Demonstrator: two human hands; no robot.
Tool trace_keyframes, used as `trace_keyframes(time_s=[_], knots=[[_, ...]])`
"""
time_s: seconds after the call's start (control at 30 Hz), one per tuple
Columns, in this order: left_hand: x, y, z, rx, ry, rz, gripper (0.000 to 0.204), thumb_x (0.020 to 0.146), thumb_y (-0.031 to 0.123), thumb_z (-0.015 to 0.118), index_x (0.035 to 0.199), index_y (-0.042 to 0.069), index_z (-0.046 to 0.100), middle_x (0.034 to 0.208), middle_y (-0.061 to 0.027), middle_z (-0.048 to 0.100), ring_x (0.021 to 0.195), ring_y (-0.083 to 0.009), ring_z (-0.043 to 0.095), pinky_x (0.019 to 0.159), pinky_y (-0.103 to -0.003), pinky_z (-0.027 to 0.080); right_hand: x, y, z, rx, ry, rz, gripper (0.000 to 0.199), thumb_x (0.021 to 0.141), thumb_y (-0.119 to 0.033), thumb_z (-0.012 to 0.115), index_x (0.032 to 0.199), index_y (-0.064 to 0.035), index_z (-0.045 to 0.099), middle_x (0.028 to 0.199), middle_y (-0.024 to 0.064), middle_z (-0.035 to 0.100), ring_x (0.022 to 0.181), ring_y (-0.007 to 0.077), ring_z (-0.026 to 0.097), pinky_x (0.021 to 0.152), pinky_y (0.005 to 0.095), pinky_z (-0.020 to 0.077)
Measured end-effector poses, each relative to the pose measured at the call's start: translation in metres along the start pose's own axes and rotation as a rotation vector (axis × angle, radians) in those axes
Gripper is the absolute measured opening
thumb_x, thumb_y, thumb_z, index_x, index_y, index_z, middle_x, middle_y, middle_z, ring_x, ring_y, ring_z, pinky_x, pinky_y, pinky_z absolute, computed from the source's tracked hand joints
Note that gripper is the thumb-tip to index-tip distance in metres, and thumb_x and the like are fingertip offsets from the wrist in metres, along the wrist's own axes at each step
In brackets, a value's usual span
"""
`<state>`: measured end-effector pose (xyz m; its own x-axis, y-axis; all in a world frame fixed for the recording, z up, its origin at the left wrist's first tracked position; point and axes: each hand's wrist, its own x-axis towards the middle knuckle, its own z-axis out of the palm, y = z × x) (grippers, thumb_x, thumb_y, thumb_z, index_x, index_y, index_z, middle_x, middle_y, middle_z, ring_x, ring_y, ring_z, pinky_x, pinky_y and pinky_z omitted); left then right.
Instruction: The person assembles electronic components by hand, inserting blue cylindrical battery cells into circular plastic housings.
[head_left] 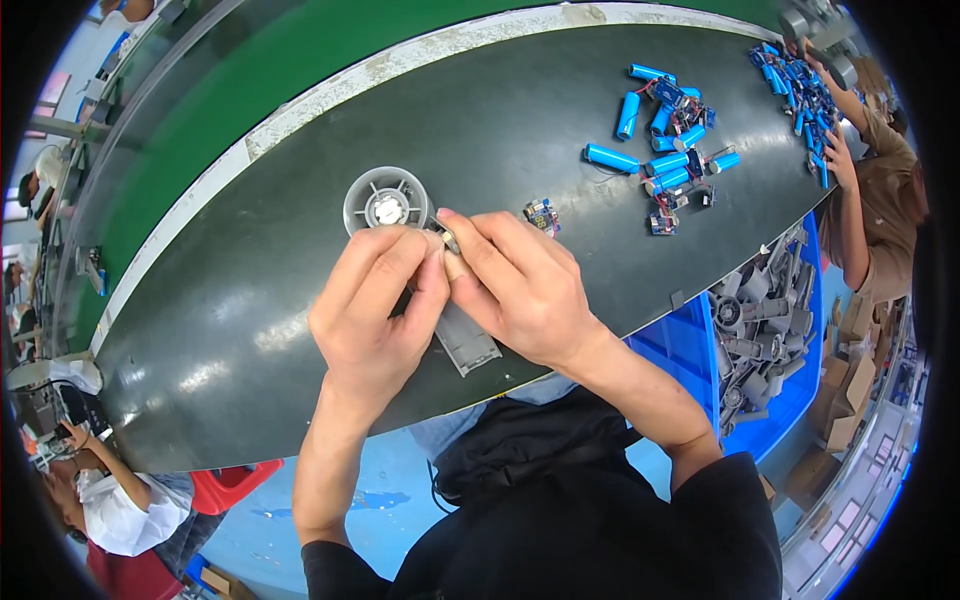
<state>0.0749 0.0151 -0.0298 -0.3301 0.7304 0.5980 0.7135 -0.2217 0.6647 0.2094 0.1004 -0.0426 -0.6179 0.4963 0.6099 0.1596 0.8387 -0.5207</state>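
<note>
Near the front edge of the dark workbench point(250, 330), my left hand point(375, 310) and right hand point(520, 290) are both closing on the grey fan housing point(388, 202), seemingly seating a small motor part point(450, 240); next, I am needing steady alignment.

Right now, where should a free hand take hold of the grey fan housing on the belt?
Probably the handle end of the grey fan housing, from the near belt edge: it juts out flat below both hands, while the round head carries the exposed motor hub.
</note>
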Motion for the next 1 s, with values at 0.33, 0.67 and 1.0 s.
trace_keyframes(time_s=[0.33, 0.67, 1.0], knots=[[0.0, 0.001, 0.0, 0.033, -0.007, 0.018, 0.019, 0.077, -0.008, 0.074, 0.093, 0.0, 0.068, 0.09, -0.0086, 0.066, 0.069, -0.0186, 0.064, 0.059, -0.029, 0.052, -0.001, 0.003, -0.002, 0.033, -0.059, 0.012, 0.038, 0.079, -0.002, 0.073, 0.117, 0.0034, 0.067, 0.093, 0.0099, 0.065, 0.072, 0.0235, 0.064, 0.063, 0.034, 0.0527], [-0.04, 0.018, -0.004, -0.308, 0.018, -0.654, 0.063, 0.091, -0.002, 0.066, 0.139, -0.001, 0.025, 0.082, -0.0078, 0.055, 0.055, -0.0078, 0.053, 0.049, -0.023, 0.038, 0.002, -0.007, 0.003, 0.028, -0.008, 0.066, 0.035, 0.084, -0.003, 0.073, 0.119, 0.0002, 0.068, 0.096, 0.0108, 0.066, 0.07, 0.024, 0.065, 0.062, 0.0326, 0.0533], [0.069, -0.072, -0.028, -0.07, 0.062, -0.394, 0.055, 0.093, -0.003, 0.054, 0.141, 0.002, 0.028, 0.071, -0.011, 0.053, 0.056, -0.0211, 0.056, 0.054, -0.037, 0.044, 0.135, 0.037, 0.023, 0.0, -0.357, 0.224, 0.028, 0.098, -0.025, 0.059, 0.104, 0.0, 0.07, 0.091, 0.0186, 0.066, 0.079, 0.0358, 0.064, 0.069, 0.0435, 0.0484]])
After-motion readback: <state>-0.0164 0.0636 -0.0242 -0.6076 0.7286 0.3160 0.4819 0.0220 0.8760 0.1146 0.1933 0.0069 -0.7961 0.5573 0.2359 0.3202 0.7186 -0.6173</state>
